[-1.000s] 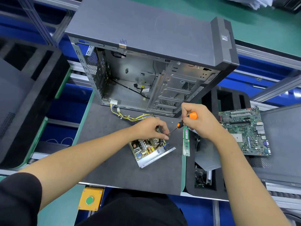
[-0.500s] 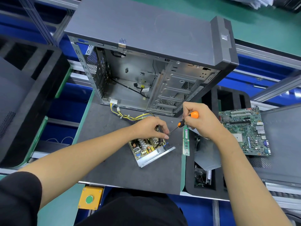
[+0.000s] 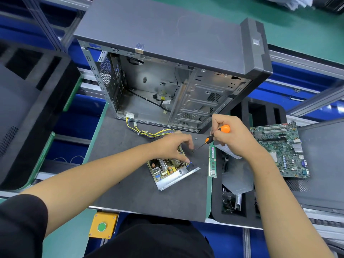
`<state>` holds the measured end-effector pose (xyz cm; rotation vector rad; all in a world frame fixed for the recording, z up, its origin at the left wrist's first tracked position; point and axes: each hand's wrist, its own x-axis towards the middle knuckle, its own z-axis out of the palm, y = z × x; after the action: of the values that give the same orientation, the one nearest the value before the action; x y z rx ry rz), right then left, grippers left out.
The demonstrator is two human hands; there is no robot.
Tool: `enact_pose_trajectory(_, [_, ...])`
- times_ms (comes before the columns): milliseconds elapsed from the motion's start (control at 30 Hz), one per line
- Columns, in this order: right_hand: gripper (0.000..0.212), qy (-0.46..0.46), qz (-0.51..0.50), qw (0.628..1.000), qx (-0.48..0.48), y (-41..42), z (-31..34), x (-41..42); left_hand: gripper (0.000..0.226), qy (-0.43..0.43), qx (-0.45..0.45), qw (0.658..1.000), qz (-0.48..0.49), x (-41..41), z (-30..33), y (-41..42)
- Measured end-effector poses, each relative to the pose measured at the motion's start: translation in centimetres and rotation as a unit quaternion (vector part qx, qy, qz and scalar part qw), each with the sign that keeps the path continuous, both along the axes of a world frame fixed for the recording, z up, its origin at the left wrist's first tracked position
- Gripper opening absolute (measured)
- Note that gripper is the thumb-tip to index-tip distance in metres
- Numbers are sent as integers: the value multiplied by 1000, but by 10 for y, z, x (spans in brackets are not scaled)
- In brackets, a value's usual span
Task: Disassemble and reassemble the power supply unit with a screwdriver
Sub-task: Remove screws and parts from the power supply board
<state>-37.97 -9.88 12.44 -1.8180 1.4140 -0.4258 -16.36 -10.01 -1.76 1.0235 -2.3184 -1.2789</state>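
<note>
The opened power supply unit (image 3: 168, 173) lies on the dark mat (image 3: 141, 198), its circuit board exposed in a metal tray, with yellow cables (image 3: 149, 131) running to the back. My left hand (image 3: 172, 146) rests curled over the unit's far side, fingertips on its right corner. My right hand (image 3: 230, 137) grips an orange and black screwdriver (image 3: 216, 135). Its tip points down left, just off the unit's far right corner, near my left fingers. A small loose screw (image 3: 196, 138) lies on the mat by the shaft.
An open computer case (image 3: 167, 75) stands behind the unit. A memory stick (image 3: 212, 161) lies at the mat's right edge. A motherboard (image 3: 281, 148) rests on black foam trays (image 3: 234, 207) at the right. A yellow box with a green button (image 3: 103, 225) is at the front.
My left hand has spread slightly over the unit. The screwdriver tip has lifted a little away from the unit's corner. My right hand shifted slightly up.
</note>
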Motion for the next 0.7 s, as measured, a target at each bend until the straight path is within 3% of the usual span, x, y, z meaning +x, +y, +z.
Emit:
enact_pose_trajectory(167, [21,-15,-3,1000,5,-1,-1,-8,49,-195,-118,963,-142,-16,-10,1])
enact_pose_trajectory(433, [10,-34,3,999,23,3,-3,-12,48,-219,-70,951,-207,-34,-20,-9])
enact_pose_trajectory(700, [10,-41,3,999,31,3,-6,-15,32,-225,-60,960,-158,-42,-24,-10])
